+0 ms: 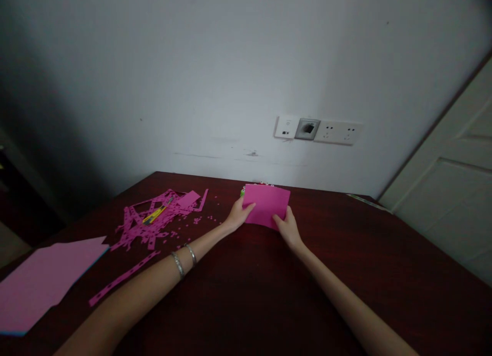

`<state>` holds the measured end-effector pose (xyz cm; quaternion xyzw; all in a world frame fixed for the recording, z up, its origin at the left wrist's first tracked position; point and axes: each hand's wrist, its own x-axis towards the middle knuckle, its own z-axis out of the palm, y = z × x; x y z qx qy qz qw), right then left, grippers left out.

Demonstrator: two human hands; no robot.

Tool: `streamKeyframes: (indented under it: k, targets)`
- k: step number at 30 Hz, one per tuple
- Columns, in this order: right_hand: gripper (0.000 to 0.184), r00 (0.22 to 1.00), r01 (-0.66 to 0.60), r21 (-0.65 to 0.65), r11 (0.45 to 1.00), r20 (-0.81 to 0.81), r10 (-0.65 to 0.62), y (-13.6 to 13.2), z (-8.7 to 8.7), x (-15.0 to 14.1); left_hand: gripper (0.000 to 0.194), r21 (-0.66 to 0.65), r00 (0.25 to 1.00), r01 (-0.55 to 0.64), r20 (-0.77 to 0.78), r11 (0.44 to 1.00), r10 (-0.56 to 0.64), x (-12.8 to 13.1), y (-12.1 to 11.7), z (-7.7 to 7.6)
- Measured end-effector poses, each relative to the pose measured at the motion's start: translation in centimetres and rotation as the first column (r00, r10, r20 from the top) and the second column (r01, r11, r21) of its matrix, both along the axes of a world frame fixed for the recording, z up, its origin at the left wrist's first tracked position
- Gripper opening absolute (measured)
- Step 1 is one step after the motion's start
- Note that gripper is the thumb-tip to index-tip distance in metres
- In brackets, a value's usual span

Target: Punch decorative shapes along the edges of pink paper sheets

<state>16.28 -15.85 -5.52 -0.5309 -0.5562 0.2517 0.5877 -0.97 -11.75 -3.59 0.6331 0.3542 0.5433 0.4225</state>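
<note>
At the far left of a dark red desk (pixel 246 305), one stack of pink sheets (pixel 54 279) runs out of view at the left edge; a blue layer shows along its rim, and the sheets in it cannot be counted. Next comes one long pink strip (pixel 125 279) with holes, slanting up to the right. Beyond it lies one tangled heap of pink scraps (pixel 134 228), too jumbled to count, with bits scattered on its right. On it rest one yellow knife (pixel 157 211), pointing up to the right, and one small pink rectangle (pixel 188 199). Two silver bracelets (pixel 178 265) circle the left forearm. The left hand (pixel 246 207) pinches the left side of one pink sheet (pixel 266 202), thumb in front, fingers hidden behind. This sheet is near the desk's back edge, its broad face towards the viewer, its top edge towards the wall; its slightly longer axis runs left to right, and its lower edge bows. Small colourful items (pixel 242 191) peek out behind it, mostly covered and hard to identify. The right hand (pixel 282 220) pinches the sheet's lower right, its fingers also hidden. Three wall plates (pixel 338 132) are above, and farther right one thin strip (pixel 369 203), its markings unreadable, lies along the desk's edge beside a pale door (pixel 453 182), cut off by the frame.
</note>
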Motion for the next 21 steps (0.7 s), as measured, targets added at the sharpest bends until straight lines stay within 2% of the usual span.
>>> streamKeyframes:
  k: [5, 12, 16, 21]
  targets:
    - [0.030, 0.999, -0.037, -0.015, 0.999, -0.005, 0.036, -0.6, -1.1, 0.6, 0.034, 0.043, 0.999, 0.040, -0.021, 0.998, -0.039, -0.6, -0.6, -0.7]
    - [0.028, 0.996, -0.089, 0.003, 0.996, -0.009, 0.089, -1.1, -1.0, 1.5, 0.040, 0.116, 0.969, 0.147, -0.215, 0.982, -0.120, -1.8, -1.6, -0.1]
    - [0.027, 0.995, -0.098, 0.001, 0.995, 0.000, 0.098, -1.4, -1.2, 1.5, 0.045, 0.100, 0.965, 0.149, -0.234, 0.984, -0.122, -2.2, -1.7, -0.5]
    - [0.028, 0.994, -0.112, 0.000, 0.994, 0.013, 0.112, -1.3, -0.9, 1.7, 0.044, 0.090, 0.948, 0.224, -0.253, 0.970, -0.195, -2.8, -1.2, -0.8]
